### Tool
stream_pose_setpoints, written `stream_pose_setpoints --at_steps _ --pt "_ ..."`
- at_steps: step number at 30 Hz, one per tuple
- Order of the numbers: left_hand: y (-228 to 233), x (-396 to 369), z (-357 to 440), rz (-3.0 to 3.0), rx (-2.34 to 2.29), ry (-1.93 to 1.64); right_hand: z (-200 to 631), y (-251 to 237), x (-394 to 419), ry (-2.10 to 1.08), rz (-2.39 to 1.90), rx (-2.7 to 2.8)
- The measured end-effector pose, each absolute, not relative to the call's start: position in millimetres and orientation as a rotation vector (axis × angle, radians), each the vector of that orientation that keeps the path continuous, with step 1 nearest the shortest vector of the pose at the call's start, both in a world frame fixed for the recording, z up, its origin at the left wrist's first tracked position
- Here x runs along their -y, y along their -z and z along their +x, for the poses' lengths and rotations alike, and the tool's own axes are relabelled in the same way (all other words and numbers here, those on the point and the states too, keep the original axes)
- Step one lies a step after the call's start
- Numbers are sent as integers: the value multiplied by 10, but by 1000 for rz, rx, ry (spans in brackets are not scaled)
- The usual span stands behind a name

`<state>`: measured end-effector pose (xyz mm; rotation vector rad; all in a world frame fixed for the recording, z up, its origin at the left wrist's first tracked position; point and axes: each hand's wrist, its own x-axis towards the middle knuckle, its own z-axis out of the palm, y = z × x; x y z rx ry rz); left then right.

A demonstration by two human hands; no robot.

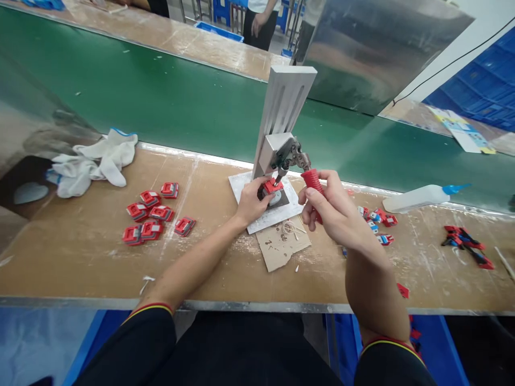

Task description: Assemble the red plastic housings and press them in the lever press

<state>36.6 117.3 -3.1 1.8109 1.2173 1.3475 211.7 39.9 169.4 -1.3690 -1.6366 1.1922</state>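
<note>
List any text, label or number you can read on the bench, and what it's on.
None can be read.
The leaflet on the far side carries print, too small and blurred.
The red parts, the press and the bottle show no marking.

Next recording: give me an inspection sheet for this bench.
Surface: scuffed brown wooden bench, glue-smeared.
Job's things: small grey metal toggle press; red plastic part under its plunger.
Clutter: red clips pile, white cloth gloves, white squeeze bottle, cardboard scrap.
Grippers: left hand steadies the part; right hand grips the red lever handle.
Cables: black cable on wall.
Surroundings: green conveyor belt; person standing beyond.
</note>
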Motion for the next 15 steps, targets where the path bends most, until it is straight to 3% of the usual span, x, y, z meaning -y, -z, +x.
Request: stream_pose_setpoints --at_steps 3,8,15 --pt "70 -1186 403 1748 -1177 -1379 2118 -1863 -431 -1397 -1393 1563" --pt "91 -1210 430 1728 -1160 -1379 2067 -1837 -467 -1428 -1403 1508" --pt "103 -1202 397 1865 -1173 -1429 2070 -1834 -491 -1194 -1431 1697"
